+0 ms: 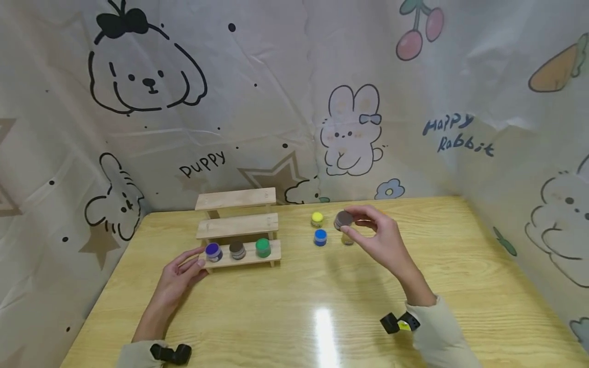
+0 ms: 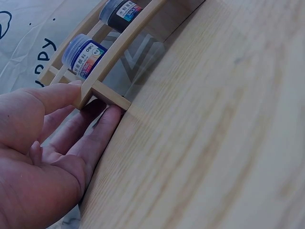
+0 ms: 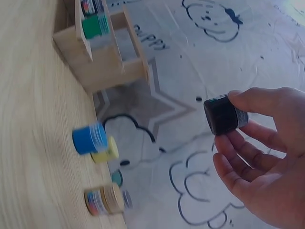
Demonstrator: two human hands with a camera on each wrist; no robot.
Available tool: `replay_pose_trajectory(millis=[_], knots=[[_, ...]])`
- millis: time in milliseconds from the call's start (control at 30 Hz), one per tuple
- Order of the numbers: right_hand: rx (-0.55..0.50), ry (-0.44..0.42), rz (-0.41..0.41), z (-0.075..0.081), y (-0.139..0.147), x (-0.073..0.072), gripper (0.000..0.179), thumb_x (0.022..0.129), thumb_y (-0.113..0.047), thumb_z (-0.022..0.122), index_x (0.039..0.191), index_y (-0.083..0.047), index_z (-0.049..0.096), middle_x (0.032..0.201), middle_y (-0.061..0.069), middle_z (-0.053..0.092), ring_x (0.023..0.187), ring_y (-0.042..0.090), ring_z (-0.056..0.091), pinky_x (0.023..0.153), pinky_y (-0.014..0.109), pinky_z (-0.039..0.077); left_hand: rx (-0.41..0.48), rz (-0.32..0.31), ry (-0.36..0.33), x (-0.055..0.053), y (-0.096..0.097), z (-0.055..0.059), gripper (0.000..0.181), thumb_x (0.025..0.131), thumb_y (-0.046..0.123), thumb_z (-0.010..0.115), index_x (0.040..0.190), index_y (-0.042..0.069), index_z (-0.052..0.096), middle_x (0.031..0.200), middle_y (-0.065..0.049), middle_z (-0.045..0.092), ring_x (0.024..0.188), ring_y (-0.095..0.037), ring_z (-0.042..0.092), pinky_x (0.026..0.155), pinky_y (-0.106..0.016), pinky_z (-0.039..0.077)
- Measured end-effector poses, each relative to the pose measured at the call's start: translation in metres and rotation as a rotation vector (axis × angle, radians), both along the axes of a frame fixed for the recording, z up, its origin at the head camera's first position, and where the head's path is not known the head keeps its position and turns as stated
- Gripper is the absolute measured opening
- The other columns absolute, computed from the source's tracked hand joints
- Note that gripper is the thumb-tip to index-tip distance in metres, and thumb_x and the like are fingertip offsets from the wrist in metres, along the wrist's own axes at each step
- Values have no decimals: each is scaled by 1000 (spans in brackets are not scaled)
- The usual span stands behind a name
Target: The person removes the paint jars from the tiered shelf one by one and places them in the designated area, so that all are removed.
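My left hand (image 1: 177, 278) holds the left end of the lowest step of a three-tier wooden rack (image 1: 236, 225). In the left wrist view the thumb lies at the step's corner and the fingers reach underneath. A purple paint jar (image 1: 213, 251), a dark brown paint jar (image 1: 236, 250) and a green paint jar (image 1: 263, 248) stand along that step. Over the table to the right, my right hand (image 1: 379, 243) pinches a black paint jar (image 3: 221, 116) between thumb and fingers, tilted in the right wrist view.
Below and left of the right hand, a yellow jar (image 1: 317, 220) and a blue jar (image 1: 320, 237) stand on the wooden table (image 1: 285, 306). A tan jar (image 3: 102, 199) is partly hidden by that hand in the head view. Printed cloth (image 1: 276, 102) hangs behind the table.
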State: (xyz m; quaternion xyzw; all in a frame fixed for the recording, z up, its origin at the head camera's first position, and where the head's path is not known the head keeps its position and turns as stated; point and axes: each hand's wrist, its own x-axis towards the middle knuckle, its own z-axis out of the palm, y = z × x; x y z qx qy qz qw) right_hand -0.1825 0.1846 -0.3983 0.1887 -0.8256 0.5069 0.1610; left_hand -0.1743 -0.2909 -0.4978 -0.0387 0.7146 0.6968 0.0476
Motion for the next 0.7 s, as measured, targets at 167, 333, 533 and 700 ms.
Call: replay_pose_trajectory(millis=[167,333,533,700], knots=[[-2,-10,-56,-2,13,-4,38,89,-3,80,124,0,67,117,11,69,107,24,65,93,27,58,4,-2,-5,2,-1,1,55,103,17,65,150,-5,45,120,5,70,106,-7,69,92,-29,58],[-15,-21,-116,-7,29,-8,36,91,-3,79,124,2,66,116,13,69,105,16,63,90,15,54,17,-5,-11,1,-1,3,56,103,16,64,151,-5,44,117,6,72,105,-7,69,92,-28,59],[-12,-57,-177,-16,45,-15,37,92,-7,78,126,3,66,118,17,68,107,21,63,91,19,56,-3,-2,-8,0,-1,4,55,103,18,65,150,-3,46,118,4,71,104,-7,69,92,-28,58],[40,-113,-226,-26,55,-19,38,93,-12,78,126,3,65,118,18,67,109,30,64,95,33,58,7,-1,-10,2,-1,3,55,102,18,66,150,-2,47,118,4,71,105,-6,69,93,-28,58]])
